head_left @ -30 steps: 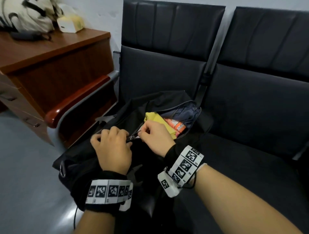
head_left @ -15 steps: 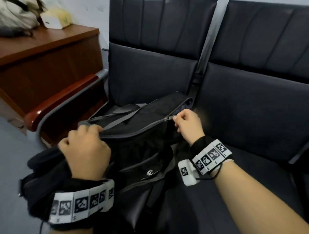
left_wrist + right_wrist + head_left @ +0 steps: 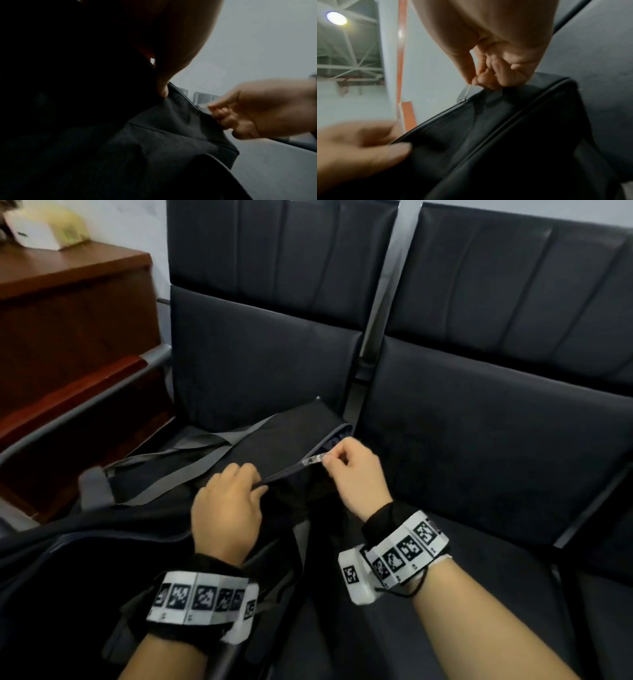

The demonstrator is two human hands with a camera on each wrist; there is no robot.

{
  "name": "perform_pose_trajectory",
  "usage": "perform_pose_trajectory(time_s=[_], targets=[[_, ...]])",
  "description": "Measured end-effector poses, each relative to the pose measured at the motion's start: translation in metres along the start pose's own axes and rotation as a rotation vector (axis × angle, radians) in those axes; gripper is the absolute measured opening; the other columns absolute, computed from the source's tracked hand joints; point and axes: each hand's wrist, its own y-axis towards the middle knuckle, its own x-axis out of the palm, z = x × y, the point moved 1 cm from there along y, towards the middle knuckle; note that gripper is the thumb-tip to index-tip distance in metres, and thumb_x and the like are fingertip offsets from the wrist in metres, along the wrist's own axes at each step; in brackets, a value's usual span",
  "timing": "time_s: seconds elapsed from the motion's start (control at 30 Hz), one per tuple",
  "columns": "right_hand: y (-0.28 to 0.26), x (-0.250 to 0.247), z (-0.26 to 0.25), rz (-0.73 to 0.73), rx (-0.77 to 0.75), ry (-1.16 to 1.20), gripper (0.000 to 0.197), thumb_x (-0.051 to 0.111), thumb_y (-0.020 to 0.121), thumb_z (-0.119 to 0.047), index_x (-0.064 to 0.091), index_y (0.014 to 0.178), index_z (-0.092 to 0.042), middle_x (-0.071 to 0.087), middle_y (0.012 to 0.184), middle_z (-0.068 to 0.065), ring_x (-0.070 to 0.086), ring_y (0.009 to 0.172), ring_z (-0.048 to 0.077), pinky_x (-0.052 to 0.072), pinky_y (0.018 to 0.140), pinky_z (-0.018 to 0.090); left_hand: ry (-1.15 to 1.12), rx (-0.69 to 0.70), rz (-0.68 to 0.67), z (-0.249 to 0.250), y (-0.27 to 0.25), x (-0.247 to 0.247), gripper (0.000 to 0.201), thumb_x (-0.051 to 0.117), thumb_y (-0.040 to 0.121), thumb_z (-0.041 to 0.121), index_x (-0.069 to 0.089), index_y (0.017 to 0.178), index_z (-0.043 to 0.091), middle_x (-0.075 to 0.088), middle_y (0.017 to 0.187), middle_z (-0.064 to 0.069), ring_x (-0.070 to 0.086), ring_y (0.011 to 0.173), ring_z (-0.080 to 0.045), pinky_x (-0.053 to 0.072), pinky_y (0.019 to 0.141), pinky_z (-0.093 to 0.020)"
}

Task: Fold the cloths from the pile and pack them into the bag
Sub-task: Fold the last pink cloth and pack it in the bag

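Bag: black, on the seat.
Right hand: pinching zipper pull near bag's far end.
Left hand: gripping bag's zipper edge, seemingly; blurred.

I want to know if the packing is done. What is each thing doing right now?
Bag: lying on the seat, nearly shut; a small gap is left at the far end.
Zip pull: pinched, close to the end of the zip.
Right hand: pinches the zip pull.
Left hand: grips the bag's zip edge.
Cloths: hidden; only something dark shows in the gap.
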Motion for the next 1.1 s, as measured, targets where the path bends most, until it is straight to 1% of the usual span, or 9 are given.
perform_pose_trajectory(time_s=[0.13, 0.3, 0.37, 0.53, 0.67, 0.77, 0.9, 1.03, 1.1], targets=[[0.039, -0.031, 0.033, 0.2, 0.125, 0.108, 0.024, 0.067, 0.085, -0.016, 0.054, 0.066, -0.021, 0.059, 0.069, -0.009, 0.056, 0.073, 0.013, 0.041, 0.071, 0.028, -0.092, -0.071, 0.07, -0.014, -0.008, -0.013, 0.025, 0.066, 0.092, 0.021, 0.047, 0.076, 0.019, 0.051, 0.075, 0.003, 0.048, 0.069, -0.022, 0.039, 0.057, -0.038], [0.044, -0.026, 0.063, 0.213, 0.219, 0.228, 0.019, 0.063, 0.091, -0.015, 0.057, 0.072, -0.017, 0.064, 0.085, 0.004, 0.057, 0.083, 0.017, 0.045, 0.077, 0.031, -0.048, -0.122, 0.032, -0.002, -0.008, -0.015, 0.018, 0.067, 0.088, 0.021, 0.053, 0.076, 0.02, 0.055, 0.075, 0.003, 0.053, 0.073, -0.024, 0.041, 0.061, -0.037], [0.04, -0.022, 0.068, 0.223, 0.219, 0.273, 0.019, 0.061, 0.092, -0.015, 0.056, 0.074, -0.016, 0.068, 0.088, 0.009, 0.061, 0.085, 0.02, 0.047, 0.078, 0.033, 0.004, -0.065, -0.008, 0.01, 0.001, -0.008, 0.003, 0.064, 0.086, 0.021, 0.061, 0.087, 0.019, 0.059, 0.086, 0.0, 0.056, 0.084, -0.029, 0.047, 0.069, -0.042], [0.036, -0.019, 0.066, 0.2, 0.202, 0.294, 0.015, 0.059, 0.091, -0.018, 0.057, 0.079, -0.009, 0.07, 0.093, 0.011, 0.065, 0.093, 0.024, 0.05, 0.083, 0.037, 0.094, 0.052, -0.177, 0.062, 0.029, 0.029, 0.042, 0.062, 0.09, 0.051, 0.059, 0.123, 0.025, 0.057, 0.116, -0.001, 0.054, 0.11, -0.03, 0.045, 0.09, -0.046], [0.034, -0.025, 0.068, 0.166, 0.213, 0.278, 0.014, 0.057, 0.092, -0.019, 0.059, 0.081, -0.01, 0.071, 0.09, 0.005, 0.064, 0.085, 0.016, 0.049, 0.078, 0.031, -0.029, 0.072, -0.082, 0.074, 0.033, 0.045, 0.014, 0.06, 0.095, 0.036, 0.06, 0.094, 0.023, 0.057, 0.094, 0.006, 0.058, 0.092, -0.023, 0.04, 0.081, -0.041], [0.037, -0.029, 0.075, 0.148, 0.245, 0.246, 0.013, 0.058, 0.091, -0.016, 0.061, 0.084, -0.005, 0.071, 0.09, 0.004, 0.06, 0.079, 0.012, 0.045, 0.073, 0.028, -0.18, 0.129, 0.031, 0.063, 0.023, 0.039, 0.02, 0.067, 0.092, 0.023, 0.054, 0.077, 0.021, 0.051, 0.077, 0.01, 0.055, 0.074, -0.022, 0.042, 0.069, -0.042], [0.035, -0.017, 0.081, 0.12, 0.347, 0.219, 0.014, 0.059, 0.091, -0.014, 0.062, 0.086, -0.002, 0.064, 0.087, 0.004, 0.057, 0.083, 0.018, 0.043, 0.075, 0.031, -0.295, 0.134, 0.094, 0.052, 0.009, 0.025, 0.026, 0.068, 0.091, 0.017, 0.05, 0.072, 0.021, 0.048, 0.07, 0.01, 0.05, 0.068, -0.016, 0.046, 0.065, -0.047], [0.02, -0.017, 0.072, 0.102, 0.382, 0.264, 0.014, 0.057, 0.093, -0.016, 0.068, 0.091, -0.007, 0.069, 0.093, 0.009, 0.062, 0.086, 0.023, 0.052, 0.084, 0.042, -0.31, 0.033, 0.061, 0.048, 0.003, 0.017, 0.022, 0.068, 0.09, 0.02, 0.055, 0.073, 0.022, 0.052, 0.073, 0.01, 0.054, 0.073, -0.015, 0.049, 0.073, -0.047], [0.012, -0.03, 0.061, 0.093, 0.343, 0.311, 0.013, 0.056, 0.095, -0.018, 0.068, 0.095, -0.012, 0.071, 0.098, 0.011, 0.065, 0.086, 0.023, 0.054, 0.08, 0.042, -0.29, -0.007, 0.001, 0.051, 0.005, 0.014, 0.012, 0.068, 0.089, 0.023, 0.062, 0.079, 0.023, 0.057, 0.08, 0.009, 0.056, 0.079, -0.015, 0.051, 0.078, -0.046]])
